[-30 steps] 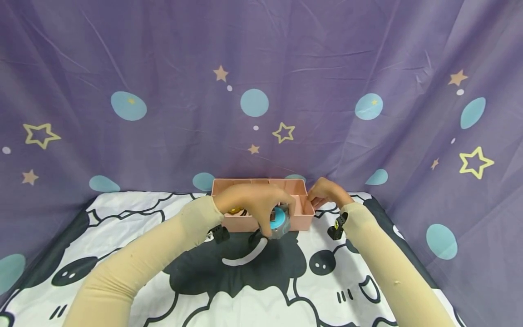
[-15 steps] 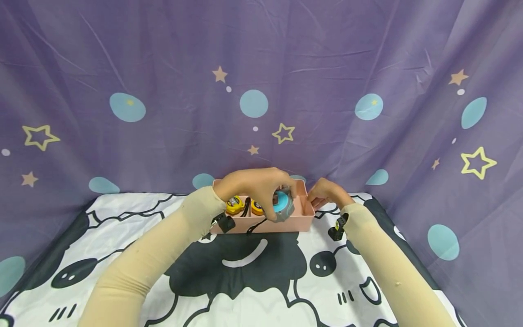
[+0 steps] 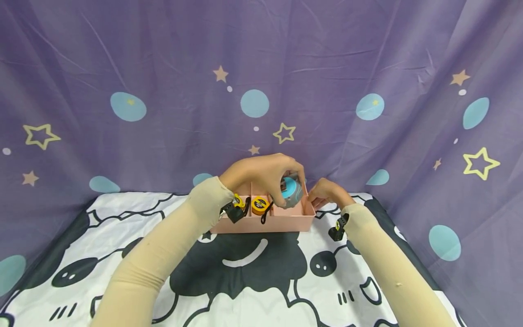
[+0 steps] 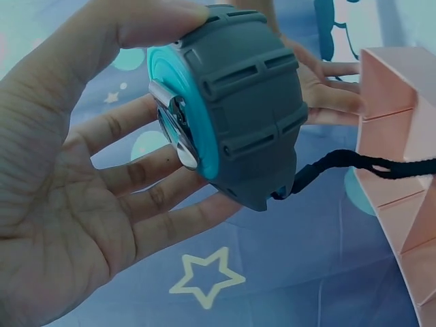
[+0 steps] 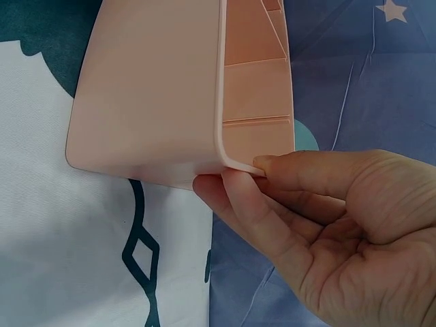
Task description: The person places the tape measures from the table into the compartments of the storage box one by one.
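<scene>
My left hand (image 3: 271, 175) holds a grey and blue tape measure (image 3: 292, 193) above the right part of a pink divided box (image 3: 261, 225). In the left wrist view the thumb and fingers grip the tape measure (image 4: 252, 102) by its sides; its metal clip faces the palm and a black strap (image 4: 361, 162) hangs from it. My right hand (image 3: 327, 193) pinches the box's right end wall; the right wrist view has the thumb inside the rim and the fingers outside. A yellow tape measure (image 3: 259, 205) lies in a middle compartment. Another yellow one (image 3: 238, 200) is partly hidden by the left wrist.
The box stands at the back of a table covered by a black and white cartoon cloth (image 3: 245, 299). Right behind it hangs a purple curtain (image 3: 261, 68) with stars and dots. Dividers (image 5: 276, 27) split the box into compartments.
My left hand has lifted the grey and blue tape measure from in front of the box up and rightward over its right part. The right hand stays on the end wall.
</scene>
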`<action>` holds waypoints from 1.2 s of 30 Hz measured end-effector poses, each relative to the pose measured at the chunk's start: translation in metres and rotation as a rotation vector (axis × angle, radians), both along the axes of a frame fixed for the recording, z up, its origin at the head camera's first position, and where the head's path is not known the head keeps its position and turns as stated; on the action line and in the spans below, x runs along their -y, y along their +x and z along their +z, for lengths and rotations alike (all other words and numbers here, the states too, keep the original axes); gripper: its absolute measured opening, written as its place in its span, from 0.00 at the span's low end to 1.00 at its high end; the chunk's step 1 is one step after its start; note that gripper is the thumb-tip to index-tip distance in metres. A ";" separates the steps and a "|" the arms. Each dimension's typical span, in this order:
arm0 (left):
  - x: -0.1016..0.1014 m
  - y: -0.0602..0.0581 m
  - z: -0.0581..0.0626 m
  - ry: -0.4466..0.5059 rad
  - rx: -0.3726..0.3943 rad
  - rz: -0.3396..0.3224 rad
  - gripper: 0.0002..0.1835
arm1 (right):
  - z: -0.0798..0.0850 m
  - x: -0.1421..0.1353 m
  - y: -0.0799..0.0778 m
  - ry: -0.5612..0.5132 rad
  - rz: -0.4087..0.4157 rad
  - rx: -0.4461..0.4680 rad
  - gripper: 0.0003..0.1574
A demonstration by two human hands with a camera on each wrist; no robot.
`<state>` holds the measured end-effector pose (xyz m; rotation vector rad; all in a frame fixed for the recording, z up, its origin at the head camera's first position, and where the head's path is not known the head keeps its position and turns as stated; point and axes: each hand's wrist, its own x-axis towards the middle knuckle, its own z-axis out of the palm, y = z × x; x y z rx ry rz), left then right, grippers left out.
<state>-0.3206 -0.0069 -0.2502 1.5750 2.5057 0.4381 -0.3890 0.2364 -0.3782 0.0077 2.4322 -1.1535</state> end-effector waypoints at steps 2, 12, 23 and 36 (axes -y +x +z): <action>-0.002 -0.001 0.004 0.006 0.000 0.003 0.29 | 0.000 0.000 0.000 -0.004 -0.004 -0.006 0.16; -0.012 -0.007 0.013 0.063 -0.030 -0.016 0.32 | 0.001 0.000 0.003 -0.004 -0.004 -0.006 0.13; -0.019 -0.013 0.008 0.139 -0.016 -0.010 0.31 | -0.002 0.003 0.006 -0.018 -0.010 -0.002 0.08; -0.026 -0.024 0.003 0.176 -0.024 0.044 0.33 | 0.001 0.004 0.005 -0.023 -0.025 0.004 0.03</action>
